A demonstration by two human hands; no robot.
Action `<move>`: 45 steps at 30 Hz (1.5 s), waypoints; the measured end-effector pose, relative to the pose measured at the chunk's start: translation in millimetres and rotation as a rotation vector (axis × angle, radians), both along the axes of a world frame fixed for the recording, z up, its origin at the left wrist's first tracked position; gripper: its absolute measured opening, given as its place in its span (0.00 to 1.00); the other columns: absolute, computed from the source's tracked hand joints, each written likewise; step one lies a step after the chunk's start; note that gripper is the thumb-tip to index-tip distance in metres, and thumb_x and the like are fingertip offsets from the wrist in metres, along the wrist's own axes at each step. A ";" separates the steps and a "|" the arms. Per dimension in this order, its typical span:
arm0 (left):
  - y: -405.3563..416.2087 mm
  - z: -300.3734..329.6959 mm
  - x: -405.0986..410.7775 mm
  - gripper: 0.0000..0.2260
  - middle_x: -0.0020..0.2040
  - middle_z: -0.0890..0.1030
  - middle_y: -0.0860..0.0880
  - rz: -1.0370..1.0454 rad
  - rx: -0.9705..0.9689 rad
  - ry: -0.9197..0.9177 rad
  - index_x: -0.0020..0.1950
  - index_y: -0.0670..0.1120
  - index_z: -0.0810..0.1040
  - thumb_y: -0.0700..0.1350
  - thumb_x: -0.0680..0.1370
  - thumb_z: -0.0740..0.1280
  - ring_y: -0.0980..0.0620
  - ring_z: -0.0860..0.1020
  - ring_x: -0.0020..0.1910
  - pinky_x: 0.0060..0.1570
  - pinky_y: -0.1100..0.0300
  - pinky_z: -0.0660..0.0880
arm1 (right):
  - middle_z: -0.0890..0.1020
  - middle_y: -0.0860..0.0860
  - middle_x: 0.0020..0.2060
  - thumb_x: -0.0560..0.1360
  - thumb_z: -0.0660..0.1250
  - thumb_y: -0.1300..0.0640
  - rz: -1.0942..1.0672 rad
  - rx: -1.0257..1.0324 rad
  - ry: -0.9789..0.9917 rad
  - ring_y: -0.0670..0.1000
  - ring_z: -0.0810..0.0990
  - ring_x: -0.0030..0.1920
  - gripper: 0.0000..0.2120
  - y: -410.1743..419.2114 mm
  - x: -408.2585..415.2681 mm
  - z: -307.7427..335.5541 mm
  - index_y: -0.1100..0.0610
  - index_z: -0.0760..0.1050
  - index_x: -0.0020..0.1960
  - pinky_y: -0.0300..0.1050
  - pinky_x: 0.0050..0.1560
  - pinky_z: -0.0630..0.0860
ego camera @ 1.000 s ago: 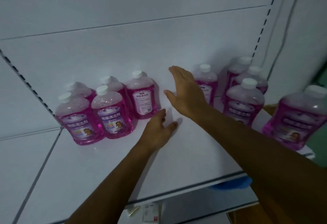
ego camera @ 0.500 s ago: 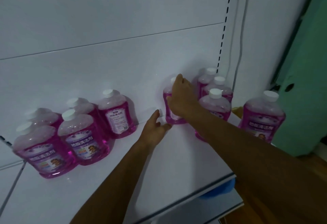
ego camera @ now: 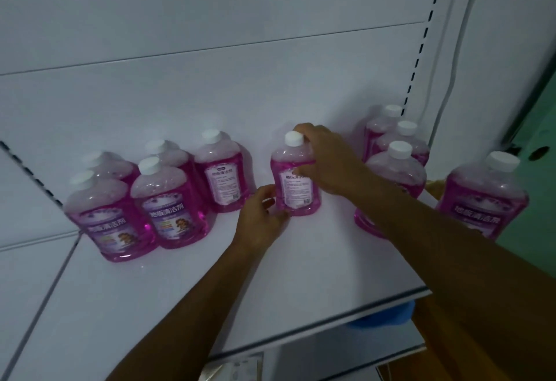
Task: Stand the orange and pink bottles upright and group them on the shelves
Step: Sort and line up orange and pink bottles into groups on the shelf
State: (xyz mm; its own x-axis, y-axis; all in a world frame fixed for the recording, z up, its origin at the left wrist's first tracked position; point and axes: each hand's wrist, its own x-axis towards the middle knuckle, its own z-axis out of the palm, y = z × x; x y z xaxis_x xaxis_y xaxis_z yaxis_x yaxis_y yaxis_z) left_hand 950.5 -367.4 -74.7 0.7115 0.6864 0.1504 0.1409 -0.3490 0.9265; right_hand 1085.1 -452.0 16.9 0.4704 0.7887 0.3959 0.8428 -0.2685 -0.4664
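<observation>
A pink bottle with a white cap stands upright in the middle of the white shelf, its back label facing me. My right hand grips its upper body and neck from the right. My left hand holds its base from the lower left. To the left stands a group of several upright pink bottles. To the right stands another cluster of upright pink bottles, with one more at the shelf's right end. No orange bottle is plainly visible.
The white back panel rises behind the bottles, with a slotted upright at right. The shelf's front edge runs below my arms. Something blue sits under the shelf. A green wall is at far right.
My right hand has pulled the pink bottle leftward, away from the right cluster toward the shelf's middle. My left hand has come up to hold its base. The view shifted.
</observation>
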 end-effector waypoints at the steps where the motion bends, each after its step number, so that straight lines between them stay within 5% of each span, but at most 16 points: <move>1: -2.1 0.9 -6.5 0.20 0.59 0.79 0.52 0.012 0.027 0.000 0.65 0.47 0.75 0.42 0.74 0.73 0.52 0.78 0.58 0.59 0.54 0.77 | 0.76 0.53 0.53 0.67 0.76 0.55 0.026 0.007 0.018 0.57 0.75 0.53 0.29 0.1 -3.9 1.4 0.52 0.69 0.64 0.47 0.51 0.73; 6: -21.3 7.3 -28.0 0.27 0.57 0.74 0.63 0.050 0.142 -0.079 0.67 0.52 0.68 0.47 0.71 0.75 0.66 0.75 0.52 0.45 0.77 0.72 | 0.76 0.53 0.51 0.67 0.72 0.39 -0.005 0.024 -0.060 0.55 0.77 0.48 0.30 2.5 -36.0 -4.2 0.49 0.69 0.63 0.50 0.49 0.78; 10: -31.6 10.4 -30.4 0.31 0.55 0.76 0.64 -0.002 0.002 -0.139 0.67 0.53 0.67 0.51 0.68 0.76 0.70 0.76 0.53 0.46 0.72 0.76 | 0.81 0.49 0.44 0.74 0.62 0.36 0.058 0.084 0.070 0.49 0.78 0.43 0.23 10.6 -50.2 1.2 0.55 0.77 0.53 0.38 0.42 0.74; 14: -12.3 8.8 -38.4 0.27 0.59 0.81 0.47 0.003 -0.201 -0.248 0.67 0.46 0.70 0.37 0.71 0.75 0.48 0.80 0.58 0.54 0.51 0.79 | 0.79 0.51 0.48 0.76 0.67 0.47 0.239 0.081 0.150 0.50 0.78 0.47 0.14 8.1 -45.9 9.3 0.56 0.78 0.55 0.39 0.45 0.74; 20: 16.2 14.0 -67.1 0.23 0.56 0.82 0.44 -0.145 -0.410 -0.202 0.60 0.41 0.78 0.30 0.67 0.73 0.45 0.80 0.58 0.54 0.52 0.79 | 0.77 0.49 0.55 0.71 0.75 0.57 0.459 -0.062 0.481 0.49 0.80 0.53 0.30 10.5 -32.8 4.9 0.52 0.67 0.70 0.41 0.50 0.80; 26: 21.0 12.3 -82.7 0.25 0.58 0.81 0.40 -0.116 -0.476 -0.301 0.64 0.38 0.71 0.29 0.69 0.70 0.43 0.80 0.58 0.53 0.51 0.79 | 0.80 0.51 0.49 0.70 0.75 0.54 0.426 -0.036 0.435 0.51 0.81 0.47 0.21 26.7 -32.5 0.8 0.56 0.74 0.60 0.46 0.46 0.81; 29: 22.3 11.8 -87.5 0.21 0.57 0.82 0.42 0.019 -0.301 -0.255 0.63 0.39 0.71 0.31 0.71 0.70 0.47 0.81 0.56 0.53 0.54 0.79 | 0.80 0.50 0.50 0.70 0.76 0.55 0.410 0.015 0.356 0.50 0.80 0.47 0.20 34.2 -39.4 -1.0 0.56 0.74 0.58 0.36 0.43 0.79; 33: 27.7 8.9 -96.6 0.16 0.55 0.82 0.54 0.200 0.276 -0.017 0.62 0.50 0.77 0.40 0.75 0.71 0.65 0.80 0.49 0.49 0.70 0.76 | 0.78 0.52 0.51 0.68 0.77 0.55 0.358 0.117 0.240 0.49 0.78 0.49 0.21 45.9 -54.5 -9.3 0.56 0.73 0.58 0.31 0.43 0.73; 35: 27.9 6.8 -99.6 0.14 0.54 0.83 0.52 0.259 0.400 0.069 0.61 0.48 0.79 0.43 0.76 0.71 0.60 0.81 0.48 0.50 0.65 0.78 | 0.77 0.52 0.52 0.69 0.76 0.55 0.330 0.146 0.223 0.49 0.77 0.49 0.22 51.3 -61.2 -12.4 0.55 0.72 0.59 0.28 0.43 0.71; 40: 29.0 4.1 -105.4 0.12 0.52 0.84 0.49 0.344 0.480 0.130 0.59 0.44 0.79 0.42 0.75 0.71 0.53 0.83 0.47 0.49 0.61 0.78 | 0.76 0.51 0.54 0.69 0.76 0.56 0.308 0.169 0.230 0.47 0.75 0.50 0.23 63.0 -72.5 -14.4 0.56 0.73 0.61 0.24 0.44 0.68; 45: 28.5 1.6 -105.4 0.13 0.50 0.81 0.51 0.377 0.392 0.070 0.58 0.43 0.76 0.40 0.75 0.71 0.59 0.78 0.45 0.41 0.77 0.72 | 0.76 0.53 0.54 0.69 0.76 0.54 0.280 0.170 0.235 0.48 0.76 0.50 0.21 72.0 -77.0 -17.9 0.55 0.73 0.59 0.27 0.45 0.69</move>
State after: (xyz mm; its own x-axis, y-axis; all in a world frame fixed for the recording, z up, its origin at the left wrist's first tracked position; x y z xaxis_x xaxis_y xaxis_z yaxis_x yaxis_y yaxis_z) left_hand 845.1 -338.9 -73.1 0.4447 0.7980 0.4068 0.3798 -0.5793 0.7212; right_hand 1008.1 -380.0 -0.9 0.3399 0.8317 0.4390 0.7379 0.0535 -0.6728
